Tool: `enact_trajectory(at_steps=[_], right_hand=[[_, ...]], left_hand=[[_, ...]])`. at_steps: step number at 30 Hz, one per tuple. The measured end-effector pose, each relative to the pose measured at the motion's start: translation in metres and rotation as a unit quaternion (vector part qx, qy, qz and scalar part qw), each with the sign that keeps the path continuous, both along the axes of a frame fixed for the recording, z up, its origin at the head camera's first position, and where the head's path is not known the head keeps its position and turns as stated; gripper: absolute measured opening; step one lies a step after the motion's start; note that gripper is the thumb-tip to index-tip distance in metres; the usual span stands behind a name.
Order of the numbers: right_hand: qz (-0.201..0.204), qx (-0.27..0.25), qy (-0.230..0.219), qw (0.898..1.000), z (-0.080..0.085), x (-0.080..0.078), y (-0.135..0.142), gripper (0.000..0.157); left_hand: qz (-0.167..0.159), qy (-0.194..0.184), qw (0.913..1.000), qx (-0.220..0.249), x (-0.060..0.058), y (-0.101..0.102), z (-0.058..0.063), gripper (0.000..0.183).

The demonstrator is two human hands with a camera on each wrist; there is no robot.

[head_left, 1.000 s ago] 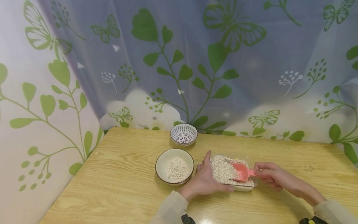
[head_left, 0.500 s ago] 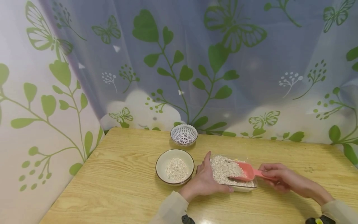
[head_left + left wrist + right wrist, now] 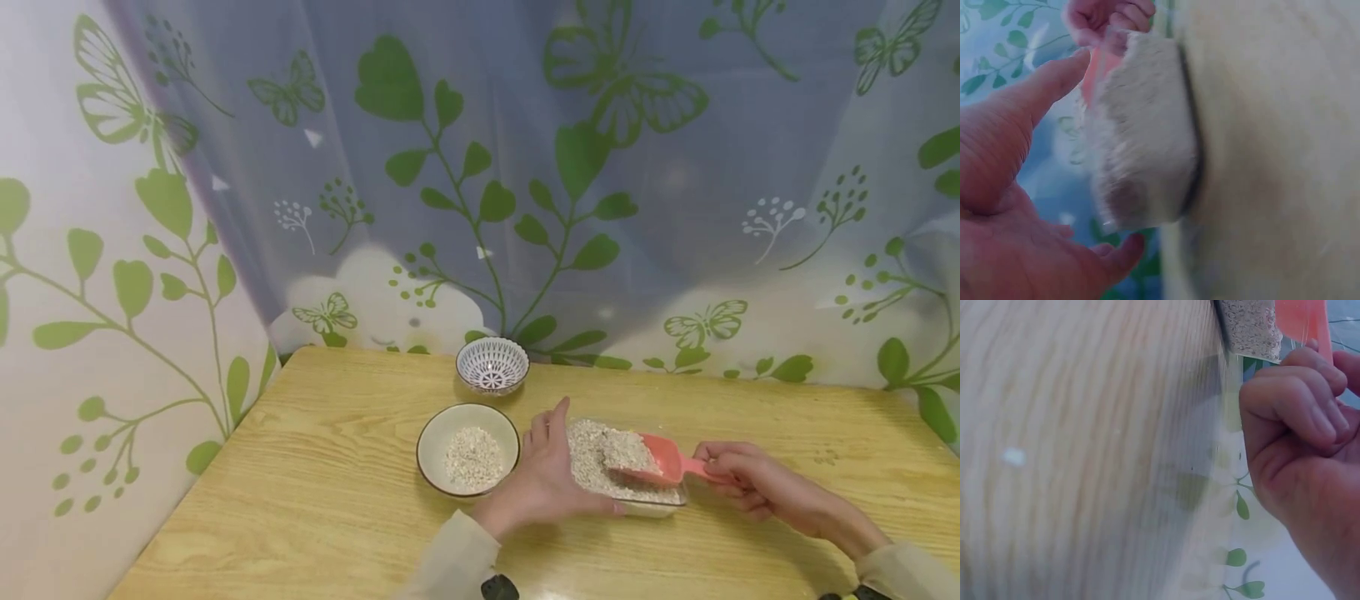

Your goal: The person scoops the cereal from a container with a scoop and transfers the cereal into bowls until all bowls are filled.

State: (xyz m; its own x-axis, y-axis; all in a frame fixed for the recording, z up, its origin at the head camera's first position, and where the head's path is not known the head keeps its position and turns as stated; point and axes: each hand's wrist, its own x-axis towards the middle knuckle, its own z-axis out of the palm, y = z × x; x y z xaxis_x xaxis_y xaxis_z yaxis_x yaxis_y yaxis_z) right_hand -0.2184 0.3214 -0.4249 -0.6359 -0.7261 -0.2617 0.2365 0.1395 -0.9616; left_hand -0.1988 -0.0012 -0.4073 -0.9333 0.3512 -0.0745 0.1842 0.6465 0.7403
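Observation:
My right hand (image 3: 772,492) grips the handle of a pink scoop (image 3: 666,458), which carries a heap of rolled oats above a clear rectangular container (image 3: 651,509). The container stands on the table and holds more oats (image 3: 587,462). At its left end is my left hand (image 3: 542,483), thumb and fingers spread. In the left wrist view a gap shows between that hand and the container (image 3: 1154,119). Left of the hand sits a cream bowl (image 3: 431,454) with a dark rim and a small pile of oats (image 3: 474,458) inside. The right wrist view shows curled right fingers (image 3: 1297,403).
Behind the cream bowl, close to the table's back edge, stands a smaller patterned bowl (image 3: 492,368). The wooden table (image 3: 300,500) meets a printed curtain (image 3: 645,208) at the back and left.
The scoop moved right through the oats, then rose with a heap in it. My left hand, earlier holding the container's end, has loosened and come slightly away from it.

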Motion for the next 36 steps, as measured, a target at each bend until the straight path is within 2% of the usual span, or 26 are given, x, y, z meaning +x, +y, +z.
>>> enact_trajectory(at_steps=[5,9,15,17,22,27,31,36], right_hand=[[0.007,-0.043,-0.014,0.999,-0.003,0.001,0.001,0.026],[0.019,-0.100,-0.021,0.995,-0.003,0.001,0.000,0.035],[0.019,-0.134,-0.009,0.991,0.002,0.004,-0.003,0.039],[0.017,-0.142,-0.004,0.990,0.004,0.004,-0.004,0.039],[0.015,-0.161,0.006,0.987,0.007,0.002,-0.003,0.040],[0.015,-0.163,0.012,0.986,0.010,-0.001,-0.002,0.040],[0.011,-0.158,0.022,0.987,0.015,-0.004,-0.004,0.039],[-0.004,-0.154,0.033,0.988,0.023,-0.005,-0.007,0.036]], left_hand=[[-0.036,0.029,0.9989,0.004,-0.002,-0.021,0.022,0.125],[-0.036,0.060,0.9975,-0.006,-0.005,-0.049,0.031,0.116],[-0.007,0.146,0.9884,-0.040,-0.017,-0.098,0.021,0.110],[0.003,0.155,0.9866,-0.048,-0.020,-0.113,0.016,0.113],[0.011,0.109,0.9935,-0.033,-0.024,-0.143,0.005,0.120],[-0.013,0.032,0.9994,0.006,-0.030,-0.160,-0.008,0.129],[-0.036,-0.025,0.9981,0.044,-0.032,-0.167,-0.014,0.136],[-0.066,-0.050,0.9943,0.067,-0.034,-0.172,-0.016,0.139]])
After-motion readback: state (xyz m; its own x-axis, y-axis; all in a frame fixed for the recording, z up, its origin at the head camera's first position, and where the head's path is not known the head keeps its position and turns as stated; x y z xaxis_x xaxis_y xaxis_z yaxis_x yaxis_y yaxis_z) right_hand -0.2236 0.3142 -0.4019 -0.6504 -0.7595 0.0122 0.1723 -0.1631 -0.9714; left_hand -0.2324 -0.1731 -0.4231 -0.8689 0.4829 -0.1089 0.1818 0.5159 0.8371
